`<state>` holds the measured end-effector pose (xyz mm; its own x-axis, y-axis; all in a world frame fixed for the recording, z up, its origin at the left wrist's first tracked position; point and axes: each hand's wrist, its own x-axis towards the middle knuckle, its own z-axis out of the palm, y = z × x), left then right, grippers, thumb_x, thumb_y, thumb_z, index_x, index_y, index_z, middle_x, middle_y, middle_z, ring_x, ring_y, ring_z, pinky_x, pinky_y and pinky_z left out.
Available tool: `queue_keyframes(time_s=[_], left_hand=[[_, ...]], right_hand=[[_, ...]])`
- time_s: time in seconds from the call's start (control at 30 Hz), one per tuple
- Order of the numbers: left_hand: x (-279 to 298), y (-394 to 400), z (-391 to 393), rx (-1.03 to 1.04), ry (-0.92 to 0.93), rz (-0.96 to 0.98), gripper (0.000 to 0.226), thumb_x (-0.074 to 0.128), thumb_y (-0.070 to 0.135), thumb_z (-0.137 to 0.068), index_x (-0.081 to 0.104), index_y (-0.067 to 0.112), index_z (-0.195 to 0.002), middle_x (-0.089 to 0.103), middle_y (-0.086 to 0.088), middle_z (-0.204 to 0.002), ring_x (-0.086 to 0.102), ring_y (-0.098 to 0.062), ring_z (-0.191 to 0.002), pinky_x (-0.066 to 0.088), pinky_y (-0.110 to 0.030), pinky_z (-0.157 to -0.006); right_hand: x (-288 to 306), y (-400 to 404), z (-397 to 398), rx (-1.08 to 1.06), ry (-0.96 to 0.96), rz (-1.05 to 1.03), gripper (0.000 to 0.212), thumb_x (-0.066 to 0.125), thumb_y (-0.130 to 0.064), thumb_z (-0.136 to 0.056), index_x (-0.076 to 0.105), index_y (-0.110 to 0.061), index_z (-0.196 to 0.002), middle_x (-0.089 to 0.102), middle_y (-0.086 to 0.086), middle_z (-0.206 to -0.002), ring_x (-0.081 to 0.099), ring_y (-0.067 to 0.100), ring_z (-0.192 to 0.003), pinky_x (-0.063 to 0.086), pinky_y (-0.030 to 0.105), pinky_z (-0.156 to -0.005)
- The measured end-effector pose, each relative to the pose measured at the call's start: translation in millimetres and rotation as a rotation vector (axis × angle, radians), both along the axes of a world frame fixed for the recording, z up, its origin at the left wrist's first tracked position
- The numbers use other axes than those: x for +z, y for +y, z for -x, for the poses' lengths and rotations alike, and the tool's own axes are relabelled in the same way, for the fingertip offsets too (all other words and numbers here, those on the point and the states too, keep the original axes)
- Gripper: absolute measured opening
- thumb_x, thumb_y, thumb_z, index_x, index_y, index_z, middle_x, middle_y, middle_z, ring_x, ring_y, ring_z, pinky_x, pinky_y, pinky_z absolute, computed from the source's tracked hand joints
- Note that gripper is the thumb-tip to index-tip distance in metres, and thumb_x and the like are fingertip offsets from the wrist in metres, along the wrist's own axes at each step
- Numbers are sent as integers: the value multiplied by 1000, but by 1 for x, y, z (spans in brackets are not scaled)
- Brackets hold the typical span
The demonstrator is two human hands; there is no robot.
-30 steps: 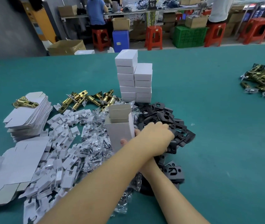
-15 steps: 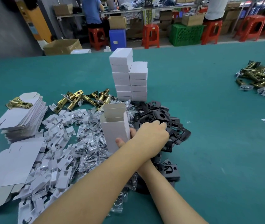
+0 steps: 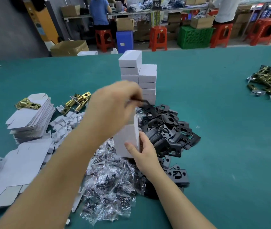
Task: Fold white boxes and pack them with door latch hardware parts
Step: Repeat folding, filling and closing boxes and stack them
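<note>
Right hand (image 3: 145,152) grips one white box (image 3: 128,139); left hand (image 3: 115,106) pinches one black plate (image 3: 142,101)

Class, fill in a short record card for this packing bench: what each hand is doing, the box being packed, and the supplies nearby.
Left hand: pinches a black plate above the open box
Right hand: holds the open box upright
Finished boxes: two stacks behind
Flat boxes: pile at left
Screw bags: heap in front
Table: green
</note>
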<state>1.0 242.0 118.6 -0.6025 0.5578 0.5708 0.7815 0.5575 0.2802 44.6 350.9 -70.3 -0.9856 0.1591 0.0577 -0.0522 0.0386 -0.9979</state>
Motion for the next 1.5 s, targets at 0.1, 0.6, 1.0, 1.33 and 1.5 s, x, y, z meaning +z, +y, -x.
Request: queue_keyframes(time_s=[0.1,0.6,1.0,1.33,1.5], left_hand=[[-2,-26,14,143,-155,-131,15,74,14,-89,64,25,-88,66,23,-78,60,-7,-59,47,-18,-60],[-50,-33,37,31,-631,193,27,69,13,-95,64,38,-85,73,18,-90,65,8,-87,49,-17,-75],[-51,-24,34,-59,-733,358,14,62,36,-99,64,33,-85,69,16,-84,54,3,-49,37,-12,-45],[-41,-40,44,102,-583,-331,20,60,27,-101,75,24,-88,74,6,-75,41,-2,-43,34,-13,-40],[-63,-63,75,368,-576,-343,26,48,11,-105,69,25,-99,69,1,-83,41,0,-38,31,-14,-35]], right_hand=[[-1,1,0,-5,8,28,35,71,-39,-94,55,-44,-125,71,-20,-114,69,4,-105,59,24,-85],[-1,0,0,-4,67,48,33,71,-38,-92,61,-44,-122,72,-7,-112,69,16,-102,60,47,-88],[0,1,-2,-7,66,69,36,69,-34,-98,58,-30,-133,71,-9,-116,68,13,-107,57,31,-89],[-3,0,-1,-76,60,85,40,68,-36,-94,56,-32,-132,71,-8,-116,69,12,-106,60,38,-89],[-4,0,1,-151,53,153,40,65,-44,-90,54,-38,-127,69,-9,-119,68,7,-107,60,28,-85]])
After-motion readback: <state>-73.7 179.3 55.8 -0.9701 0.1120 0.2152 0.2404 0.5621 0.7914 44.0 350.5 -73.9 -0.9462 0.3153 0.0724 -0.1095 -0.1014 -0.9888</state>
